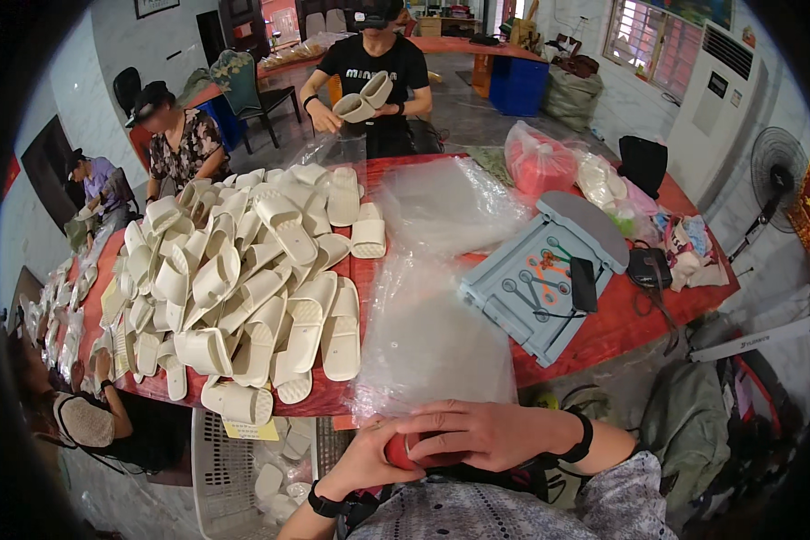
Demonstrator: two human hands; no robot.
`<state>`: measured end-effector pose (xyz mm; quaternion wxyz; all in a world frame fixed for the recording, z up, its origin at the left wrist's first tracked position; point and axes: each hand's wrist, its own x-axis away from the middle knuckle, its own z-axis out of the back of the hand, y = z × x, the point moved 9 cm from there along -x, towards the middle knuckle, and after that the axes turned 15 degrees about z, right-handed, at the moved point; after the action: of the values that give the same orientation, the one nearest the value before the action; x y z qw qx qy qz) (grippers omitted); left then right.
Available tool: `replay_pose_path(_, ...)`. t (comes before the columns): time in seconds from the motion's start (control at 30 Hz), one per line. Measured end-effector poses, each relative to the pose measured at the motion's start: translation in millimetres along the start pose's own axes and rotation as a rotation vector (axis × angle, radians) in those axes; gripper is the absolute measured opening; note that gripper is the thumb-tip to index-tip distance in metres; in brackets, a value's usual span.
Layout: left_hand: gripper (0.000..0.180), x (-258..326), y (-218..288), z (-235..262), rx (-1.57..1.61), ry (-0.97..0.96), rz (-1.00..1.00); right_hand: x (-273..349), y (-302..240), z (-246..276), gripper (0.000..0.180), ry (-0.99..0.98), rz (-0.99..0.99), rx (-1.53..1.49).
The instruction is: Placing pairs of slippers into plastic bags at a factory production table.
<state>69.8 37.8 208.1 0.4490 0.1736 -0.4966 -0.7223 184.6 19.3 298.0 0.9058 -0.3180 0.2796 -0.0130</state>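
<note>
Close to my body, below the table's near edge, both hands meet around a rounded red object [401, 453]; most of it is covered, so its kind is unclear. My left hand [369, 456] curls round its left side. The fingers of my right hand [472, 435] lie bent over its top and right side. Just beyond my hands, flat clear plastic bags [436, 337] lie on the red-covered table [594, 337]. To the left rises a large heap of cream slippers [243, 261], some lying at the table's front edge.
A grey-blue plastic folding stool [535, 292] with a black phone [583, 284] lies at right, near a black pouch [648, 267]. A white basket [209, 477] holding slippers stands below left. Opposite, a person [373, 81] holds two slippers; other people sit along the left.
</note>
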Motion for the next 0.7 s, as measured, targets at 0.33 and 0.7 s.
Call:
replay_pose_path(0.33, 0.067, 9.9, 23.8, 8.1, -0.283, 0.366, -0.002, 18.4, 39.6, 5.1, 0.068, -0.019, -0.591, 0.304)
replay_pose_path(0.7, 0.067, 13.3, 29.1, 16.2, -0.387, 0.445, -0.05, 29.5, 37.2, 8.0, 0.072, 0.029, -0.474, 0.329)
